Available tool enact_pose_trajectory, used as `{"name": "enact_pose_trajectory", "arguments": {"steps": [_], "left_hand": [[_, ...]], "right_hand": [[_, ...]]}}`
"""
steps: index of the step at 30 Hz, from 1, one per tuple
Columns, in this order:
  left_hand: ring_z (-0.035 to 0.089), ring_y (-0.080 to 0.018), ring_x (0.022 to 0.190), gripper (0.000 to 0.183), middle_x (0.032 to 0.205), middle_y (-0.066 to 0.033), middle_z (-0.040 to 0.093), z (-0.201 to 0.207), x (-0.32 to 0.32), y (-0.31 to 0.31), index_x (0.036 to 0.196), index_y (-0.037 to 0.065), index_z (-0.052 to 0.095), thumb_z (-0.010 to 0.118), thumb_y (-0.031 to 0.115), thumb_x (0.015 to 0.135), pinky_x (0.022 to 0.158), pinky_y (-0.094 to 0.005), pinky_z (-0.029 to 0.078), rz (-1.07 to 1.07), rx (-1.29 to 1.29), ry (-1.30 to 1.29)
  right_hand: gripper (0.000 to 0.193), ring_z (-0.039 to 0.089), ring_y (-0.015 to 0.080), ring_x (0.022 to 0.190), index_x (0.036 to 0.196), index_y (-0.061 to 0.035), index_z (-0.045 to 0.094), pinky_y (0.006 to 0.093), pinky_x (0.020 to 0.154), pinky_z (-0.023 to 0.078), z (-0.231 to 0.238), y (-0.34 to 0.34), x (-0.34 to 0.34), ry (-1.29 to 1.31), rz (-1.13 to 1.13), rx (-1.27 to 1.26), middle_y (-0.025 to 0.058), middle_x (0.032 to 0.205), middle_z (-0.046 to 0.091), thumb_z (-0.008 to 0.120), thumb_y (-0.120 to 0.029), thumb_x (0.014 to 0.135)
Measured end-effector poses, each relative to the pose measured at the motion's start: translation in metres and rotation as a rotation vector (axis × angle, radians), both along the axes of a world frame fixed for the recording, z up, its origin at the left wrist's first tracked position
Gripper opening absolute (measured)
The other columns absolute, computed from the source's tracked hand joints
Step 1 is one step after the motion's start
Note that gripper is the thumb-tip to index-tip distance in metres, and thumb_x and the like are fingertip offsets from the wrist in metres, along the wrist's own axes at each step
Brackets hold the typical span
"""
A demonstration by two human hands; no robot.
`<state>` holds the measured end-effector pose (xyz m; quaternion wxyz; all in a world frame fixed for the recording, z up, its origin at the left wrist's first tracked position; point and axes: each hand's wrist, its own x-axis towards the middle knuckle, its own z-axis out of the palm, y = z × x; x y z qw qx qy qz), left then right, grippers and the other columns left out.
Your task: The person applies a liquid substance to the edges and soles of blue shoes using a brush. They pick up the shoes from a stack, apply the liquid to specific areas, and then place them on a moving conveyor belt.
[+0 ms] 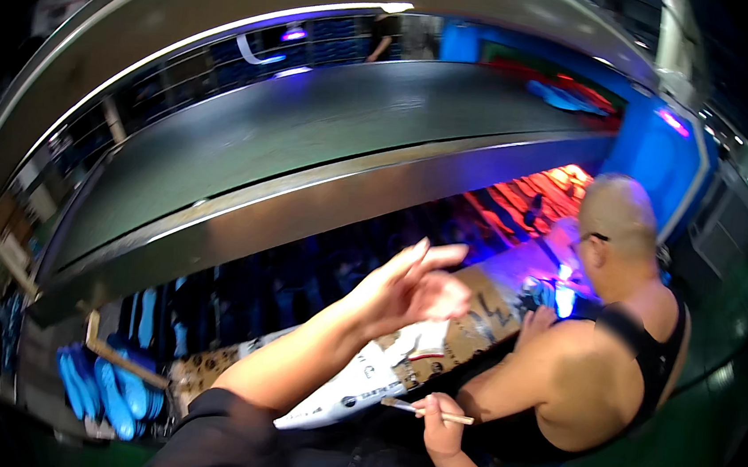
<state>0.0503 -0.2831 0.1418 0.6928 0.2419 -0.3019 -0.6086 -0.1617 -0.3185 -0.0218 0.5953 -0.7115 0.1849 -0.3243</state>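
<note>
My left hand (413,292) is raised over the workbench, fingers apart and slightly blurred, with nothing seen in it. Low at the centre, near my body, my right hand (443,425) is closed round the wooden handle of a small brush (408,406), its bristle end pointing left. Beneath my left forearm lies a white printed sheet (351,389) on the brown-covered bench (495,290). A small white cloth-like item (430,336) with a red edge rests just below my left hand.
A long dark conveyor belt (311,135) with a metal side rail runs across the far side. Blue shoe soles (116,389) are stacked at the lower left beside a wooden bar (124,361). Close on my right sits a co-worker (585,359) in a black sleeveless top. Red-lit pieces (528,202) lie under the belt.
</note>
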Motion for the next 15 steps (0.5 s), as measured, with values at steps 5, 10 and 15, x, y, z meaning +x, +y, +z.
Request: {"name": "enact_pose_trajectory", "arguments": {"steps": [5, 10, 15], "left_hand": [[0.063, -0.0220, 0.092, 0.056, 0.107, -0.0156, 0.061, -0.104, 0.019, 0.229, 0.131, 0.006, 0.042, 0.056, 0.040, 0.089, 0.082, -0.0328, 0.051, 0.603, 0.518, -0.181], [0.061, -0.0195, 0.088, 0.047, 0.101, -0.0130, 0.061, -0.124, -0.034, 0.436, 0.125, 0.001, 0.046, 0.060, 0.025, 0.086, 0.079, -0.0303, 0.050, 1.254, 0.961, -0.252], [0.056, -0.0300, 0.103, 0.057, 0.113, -0.0200, 0.056, -0.171, -0.059, 0.590, 0.121, -0.003, 0.050, 0.072, 0.024, 0.075, 0.089, -0.0376, 0.045, 2.097, 1.575, -0.954]], "right_hand": [[0.046, 0.055, 0.0186, 0.064, 0.073, 0.0003, 0.059, 0.0308, 0.063, 0.044, 0.000, 0.027, 0.036, -0.097, 0.112, 0.009, 0.0102, 0.069, 0.058, 0.032, -0.028, 0.097], [0.050, 0.047, 0.0198, 0.079, 0.069, 0.0001, 0.052, 0.0308, 0.080, 0.037, 0.011, 0.067, 0.101, -0.234, 0.334, 0.062, 0.0092, 0.075, 0.047, 0.025, -0.029, 0.098], [0.023, 0.053, 0.0184, 0.075, 0.092, 0.0020, 0.060, 0.0290, 0.072, 0.044, 0.044, 0.154, 0.160, -0.111, 0.848, -0.090, 0.0105, 0.085, 0.054, 0.043, -0.013, 0.094]]}}
